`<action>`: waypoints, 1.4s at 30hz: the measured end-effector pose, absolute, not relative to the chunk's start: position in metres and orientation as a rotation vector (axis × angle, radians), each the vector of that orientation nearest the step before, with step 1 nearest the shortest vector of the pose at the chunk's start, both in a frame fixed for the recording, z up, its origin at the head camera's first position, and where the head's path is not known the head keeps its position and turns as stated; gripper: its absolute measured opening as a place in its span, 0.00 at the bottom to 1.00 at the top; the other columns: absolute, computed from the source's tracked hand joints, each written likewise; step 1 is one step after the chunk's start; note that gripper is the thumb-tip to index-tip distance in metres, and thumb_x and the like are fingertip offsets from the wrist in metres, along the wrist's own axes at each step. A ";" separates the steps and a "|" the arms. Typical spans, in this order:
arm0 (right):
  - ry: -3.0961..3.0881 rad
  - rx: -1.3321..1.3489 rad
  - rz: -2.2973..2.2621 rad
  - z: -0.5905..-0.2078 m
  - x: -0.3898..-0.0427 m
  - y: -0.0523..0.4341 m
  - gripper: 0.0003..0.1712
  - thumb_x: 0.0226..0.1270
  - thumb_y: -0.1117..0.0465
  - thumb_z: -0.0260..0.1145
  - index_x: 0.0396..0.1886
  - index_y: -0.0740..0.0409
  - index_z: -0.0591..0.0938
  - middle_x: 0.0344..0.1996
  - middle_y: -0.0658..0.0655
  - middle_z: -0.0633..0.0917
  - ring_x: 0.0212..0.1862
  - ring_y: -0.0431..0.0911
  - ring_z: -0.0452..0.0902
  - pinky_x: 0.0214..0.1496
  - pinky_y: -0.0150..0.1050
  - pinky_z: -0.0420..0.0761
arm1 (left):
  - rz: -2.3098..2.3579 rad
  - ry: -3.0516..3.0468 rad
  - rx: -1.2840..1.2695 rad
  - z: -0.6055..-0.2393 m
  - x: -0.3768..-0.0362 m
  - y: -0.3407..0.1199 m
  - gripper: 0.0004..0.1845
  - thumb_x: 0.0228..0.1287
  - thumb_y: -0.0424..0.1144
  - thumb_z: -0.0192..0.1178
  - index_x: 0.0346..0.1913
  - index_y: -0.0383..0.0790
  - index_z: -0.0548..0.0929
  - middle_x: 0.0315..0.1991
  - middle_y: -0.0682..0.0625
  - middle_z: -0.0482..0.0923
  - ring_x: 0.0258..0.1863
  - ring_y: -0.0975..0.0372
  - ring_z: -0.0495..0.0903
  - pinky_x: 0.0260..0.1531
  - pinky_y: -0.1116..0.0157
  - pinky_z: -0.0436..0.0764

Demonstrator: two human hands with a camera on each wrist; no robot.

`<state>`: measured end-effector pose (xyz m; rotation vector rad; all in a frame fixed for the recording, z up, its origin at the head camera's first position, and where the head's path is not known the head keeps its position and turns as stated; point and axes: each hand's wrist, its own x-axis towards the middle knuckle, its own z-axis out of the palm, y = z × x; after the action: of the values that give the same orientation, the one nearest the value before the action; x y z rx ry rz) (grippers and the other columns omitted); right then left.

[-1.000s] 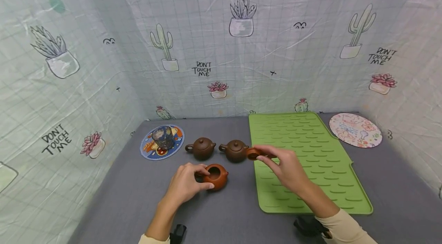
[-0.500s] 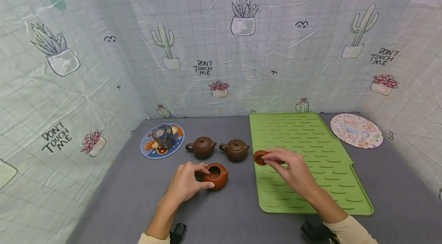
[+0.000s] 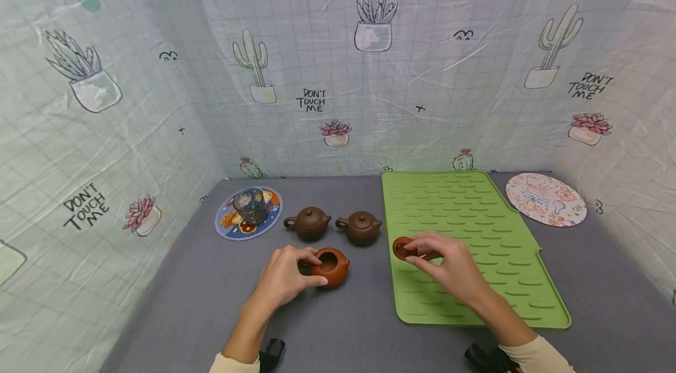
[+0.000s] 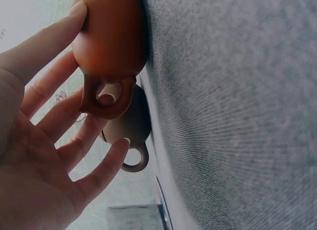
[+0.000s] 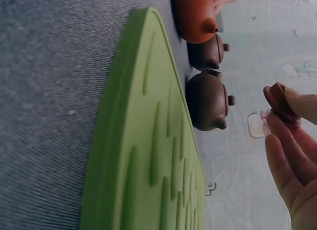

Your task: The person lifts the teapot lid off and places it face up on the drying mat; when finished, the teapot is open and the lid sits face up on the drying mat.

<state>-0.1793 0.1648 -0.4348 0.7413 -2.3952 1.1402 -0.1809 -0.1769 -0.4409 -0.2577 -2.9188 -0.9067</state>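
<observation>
An orange-brown teapot point(image 3: 331, 267) stands lidless on the grey table. My left hand point(image 3: 285, 279) holds it by body and handle; in the left wrist view a finger passes through the teapot handle point(image 4: 105, 99) and the thumb lies on the teapot body point(image 4: 111, 34). My right hand point(image 3: 446, 264) pinches the round orange lid point(image 3: 403, 248) just above the left edge of the green ribbed mat point(image 3: 475, 244). The right wrist view shows the lid point(image 5: 280, 104) between fingertips, clear of the mat point(image 5: 148, 156).
Two dark brown lidded teapots point(image 3: 308, 224) point(image 3: 361, 228) stand behind the orange one. A glass cup point(image 3: 249, 207) sits on a colourful round coaster point(image 3: 266, 217) at the back left. A pale patterned coaster point(image 3: 546, 199) lies at the back right. Printed cloth walls enclose the table.
My right hand has carried the lid down and toward me, from beside the dark teapot to over the mat's left edge. The left hand has stayed on the orange teapot.
</observation>
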 end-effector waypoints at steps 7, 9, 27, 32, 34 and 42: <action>-2.435 0.819 1.143 -0.441 -0.180 0.169 0.12 0.56 0.65 0.79 0.39 0.48 0.89 0.39 0.49 0.91 0.36 0.34 0.87 0.35 0.29 0.86 | -0.907 -2.906 -0.259 -0.438 -0.181 -0.177 0.15 0.39 0.51 0.85 0.33 0.59 0.91 0.51 0.54 0.90 0.43 0.59 0.83 0.40 0.58 0.81; -2.452 0.837 1.156 -0.444 -0.179 0.170 0.11 0.56 0.65 0.79 0.38 0.48 0.89 0.39 0.49 0.91 0.35 0.34 0.87 0.34 0.29 0.86 | -0.908 -2.908 -0.256 -0.438 -0.180 -0.177 0.15 0.39 0.51 0.85 0.33 0.59 0.91 0.51 0.54 0.90 0.43 0.59 0.84 0.40 0.58 0.81; -2.738 0.971 1.158 -0.456 -0.171 0.176 0.10 0.58 0.66 0.77 0.38 0.50 0.88 0.39 0.51 0.91 0.36 0.30 0.84 0.36 0.31 0.85 | -0.909 -2.923 -0.239 -0.438 -0.181 -0.177 0.15 0.38 0.51 0.85 0.33 0.59 0.92 0.51 0.55 0.90 0.45 0.59 0.84 0.40 0.57 0.82; -2.794 0.951 1.162 -0.455 -0.171 0.177 0.10 0.60 0.65 0.76 0.39 0.49 0.88 0.40 0.52 0.91 0.36 0.31 0.85 0.36 0.30 0.85 | -0.899 -2.925 -0.249 -0.437 -0.182 -0.176 0.16 0.39 0.52 0.85 0.34 0.59 0.92 0.50 0.56 0.90 0.45 0.59 0.84 0.41 0.57 0.82; -2.816 0.937 1.161 -0.455 -0.171 0.177 0.09 0.60 0.64 0.76 0.40 0.49 0.87 0.41 0.52 0.91 0.37 0.32 0.85 0.36 0.30 0.85 | -0.895 -2.931 -0.246 -0.438 -0.181 -0.176 0.16 0.38 0.52 0.85 0.34 0.58 0.92 0.51 0.55 0.90 0.45 0.59 0.84 0.40 0.57 0.82; -2.865 0.898 1.192 -0.454 -0.173 0.177 0.08 0.64 0.61 0.75 0.42 0.49 0.87 0.42 0.52 0.91 0.36 0.32 0.85 0.36 0.31 0.84 | -0.880 -2.934 -0.234 -0.438 -0.181 -0.176 0.16 0.38 0.52 0.85 0.34 0.59 0.92 0.51 0.56 0.89 0.45 0.59 0.84 0.39 0.56 0.82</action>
<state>-0.1734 0.1775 -0.4536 0.8981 -2.8655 1.1917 -0.1808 -0.1762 -0.4380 -0.2337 -2.9338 -0.8804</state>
